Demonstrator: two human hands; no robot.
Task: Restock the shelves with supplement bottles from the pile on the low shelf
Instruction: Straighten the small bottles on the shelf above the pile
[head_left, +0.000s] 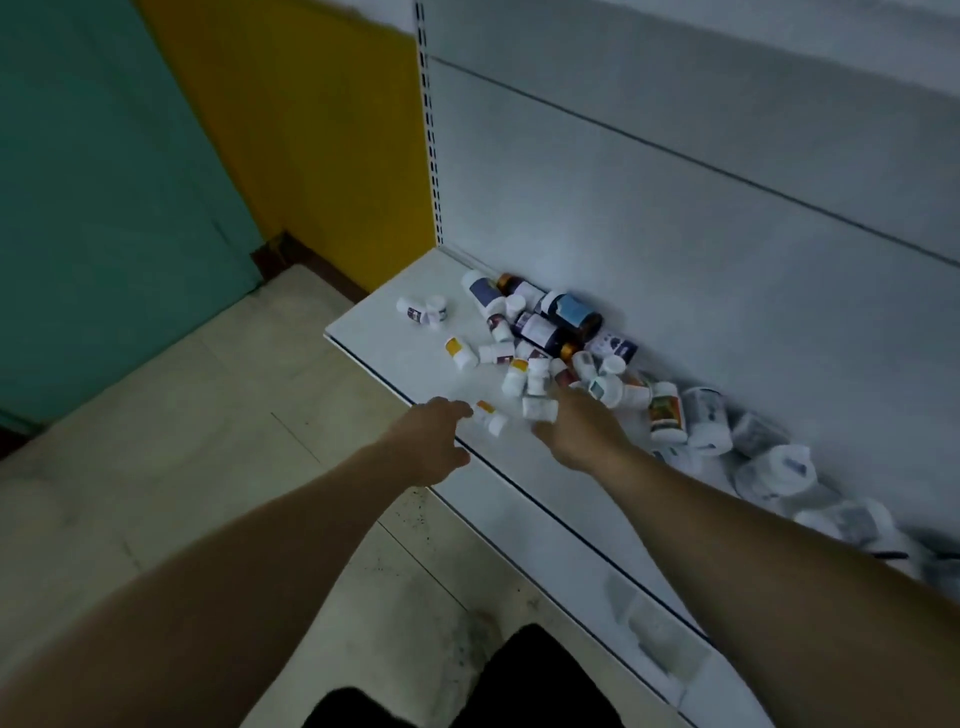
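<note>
both hands reach down to the front edge of the low shelf (395, 358). the left hand (434, 441) hangs at the shelf's edge with its fingers loosely curled and nothing in them, its fingertips just beside a small white bottle with an orange label (491, 415) that lies on its side. the right hand (579, 426) is at the near edge of the pile of supplement bottles (545, 338), its fingers touching a small white bottle (539, 408); motion blur hides whether they grip it, so i cannot tell.

the pile lies toward the back of the low shelf, against the grey back panel (675, 208). most are small white bottles tipped on their sides. a few larger dark bottles (571, 312) sit at the back of the pile. more white bottles (769, 457), blurred, trail along the shelf to the right of the right hand. two small white bottles (423, 310) lie apart from the pile, nearer the shelf's left end.

left of the shelf, a yellow wall (291, 130) and a teal wall (93, 182) meet the pale tiled floor (182, 441).
</note>
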